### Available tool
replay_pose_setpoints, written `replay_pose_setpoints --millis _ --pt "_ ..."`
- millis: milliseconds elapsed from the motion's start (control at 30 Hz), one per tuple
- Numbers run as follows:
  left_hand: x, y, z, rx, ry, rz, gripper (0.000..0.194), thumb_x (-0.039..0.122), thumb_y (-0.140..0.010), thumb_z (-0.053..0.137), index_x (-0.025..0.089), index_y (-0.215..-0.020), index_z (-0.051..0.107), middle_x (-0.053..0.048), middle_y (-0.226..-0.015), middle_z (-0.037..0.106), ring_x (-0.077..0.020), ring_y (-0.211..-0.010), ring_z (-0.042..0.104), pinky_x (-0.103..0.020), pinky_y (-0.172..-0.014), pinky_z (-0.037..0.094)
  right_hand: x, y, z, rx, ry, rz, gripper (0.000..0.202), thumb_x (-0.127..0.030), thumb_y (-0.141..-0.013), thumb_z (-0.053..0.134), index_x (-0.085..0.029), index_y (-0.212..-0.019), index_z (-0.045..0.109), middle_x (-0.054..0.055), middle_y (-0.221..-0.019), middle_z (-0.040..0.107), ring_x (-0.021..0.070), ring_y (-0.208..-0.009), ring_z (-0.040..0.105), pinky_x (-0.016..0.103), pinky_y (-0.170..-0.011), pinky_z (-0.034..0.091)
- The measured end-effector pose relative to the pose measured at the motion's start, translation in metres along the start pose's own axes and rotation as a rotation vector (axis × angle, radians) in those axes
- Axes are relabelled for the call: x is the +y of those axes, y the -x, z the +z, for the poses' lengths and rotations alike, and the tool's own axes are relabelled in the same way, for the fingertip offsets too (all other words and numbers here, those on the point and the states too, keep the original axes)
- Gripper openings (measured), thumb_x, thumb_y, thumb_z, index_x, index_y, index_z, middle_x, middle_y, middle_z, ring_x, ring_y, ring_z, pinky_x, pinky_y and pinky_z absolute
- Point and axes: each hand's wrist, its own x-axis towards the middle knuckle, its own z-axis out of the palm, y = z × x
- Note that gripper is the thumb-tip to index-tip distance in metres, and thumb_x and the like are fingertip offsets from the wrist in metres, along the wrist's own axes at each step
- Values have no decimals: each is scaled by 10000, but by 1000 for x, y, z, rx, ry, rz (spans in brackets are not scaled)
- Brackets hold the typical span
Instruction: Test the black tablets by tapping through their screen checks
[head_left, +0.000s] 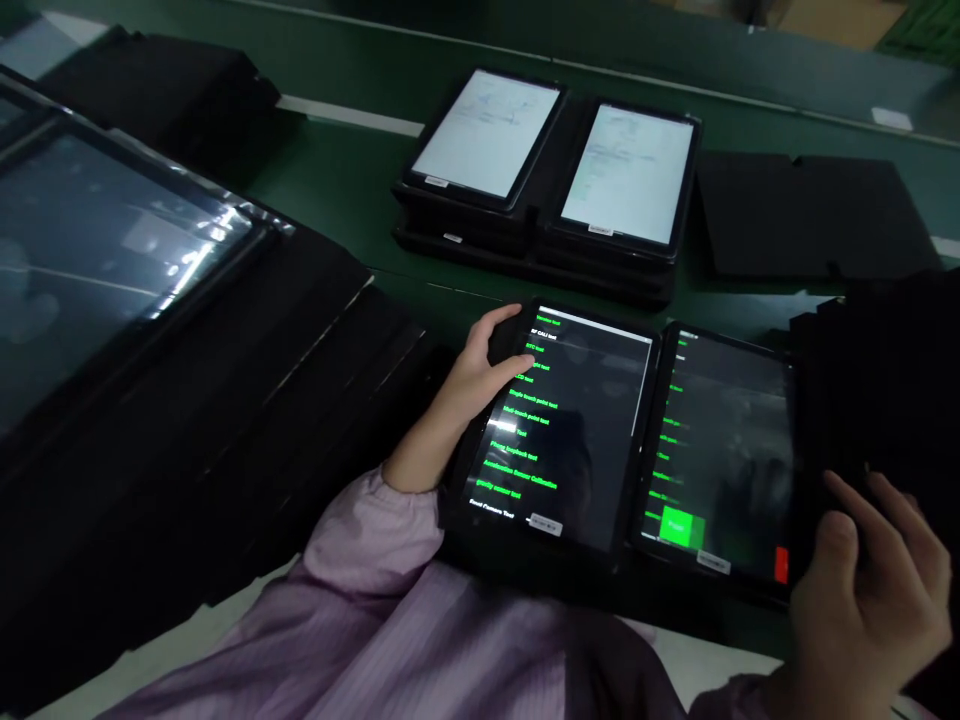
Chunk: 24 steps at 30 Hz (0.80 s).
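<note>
My left hand [487,365] grips the left edge of a black tablet [577,430], its thumb over the screen and its other fingers at the tablet's side. That screen lists test names, mostly in green. Close beside it lies a second tablet [727,430], showing a similar list with a green box at the lower left and a small red block at the lower right. My right hand [874,580] hovers at this second tablet's lower right, fingers bent and apart, with nothing seen in it. Both tablets carry a small barcode label at the bottom edge.
Two tablets with white screens, one on the left [487,135] and one on the right [630,175], rest on black trays behind. A black tray [817,215] lies at the right. Stacked black trays [247,390] with a dark-screened tablet [97,260] rise at my left.
</note>
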Motion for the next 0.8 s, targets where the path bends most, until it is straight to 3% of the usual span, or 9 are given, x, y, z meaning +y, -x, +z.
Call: replay_pose_setpoints --millis 167,300,400,500,567,667,733,800 --pt "7 7 -2 7 164 -80 673 457 -801 791 255 -1421 623 -108 -1435 686 -388 -1335 660 -576 -1143 550 -14 -7 -9 35 -84 15 374 -309 -1002 712 -503 -1316 771 -14 -1384 752 419 -1348 676 696 -1145 548" --pt "-2 15 -10 104 192 -72 620 502 -805 759 224 -1352 674 -110 -1401 718 -388 -1362 645 -561 -1189 503 -42 -2 -10 -21 -204 109 319 -315 -1030 686 -390 -1322 792 39 -1410 732 396 -1349 668 688 -1169 527" --pt "-16 18 -15 189 294 -108 594 523 -796 718 205 -1296 694 -123 -1428 717 -384 -1434 603 -549 -1247 446 -67 6 -10 -275 -370 173 329 -363 -1065 647 -301 -1367 763 93 -1442 708 368 -1340 675 629 -1117 567" --pt "-25 20 -16 224 396 -108 546 523 -821 682 215 -1271 701 -124 -1466 706 -359 -1488 572 -522 -1243 460 -88 0 -13 -547 -547 159 440 -367 -1092 603 -367 -1532 614 78 -1501 675 315 -1357 678 501 -1049 629" --pt "-25 21 -15 243 437 -101 537 512 -820 700 215 -1268 709 -127 -1434 728 -352 -1485 581 -523 -1244 460 -103 -13 -13 -613 -563 90 509 -355 -1101 586 -408 -1602 518 67 -1521 658 294 -1377 665 480 -1059 630" --pt "-22 24 -14 246 493 -92 525 476 -786 748 205 -1235 721 -138 -1398 748 -355 -1460 606 -529 -1252 453 -131 -32 -1 -726 -536 -150 618 -355 -1093 590 -410 -1675 391 76 -1580 601 297 -1451 597 524 -1138 592" --pt "-20 27 -13 234 517 -89 502 460 -801 735 205 -1233 714 -135 -1385 756 -346 -1436 629 -527 -1258 445 -156 -40 20 -832 -569 -331 652 -379 -1093 582 -368 -1700 344 89 -1626 555 299 -1536 506 540 -1204 548" --pt "-20 30 -11 221 523 -71 472 438 -831 710 210 -1245 705 -121 -1365 764 -327 -1417 644 -514 -1272 429 -183 -45 51 -888 -622 -422 612 -438 -1102 546 -288 -1678 400 112 -1629 550 300 -1586 435 538 -1250 505"
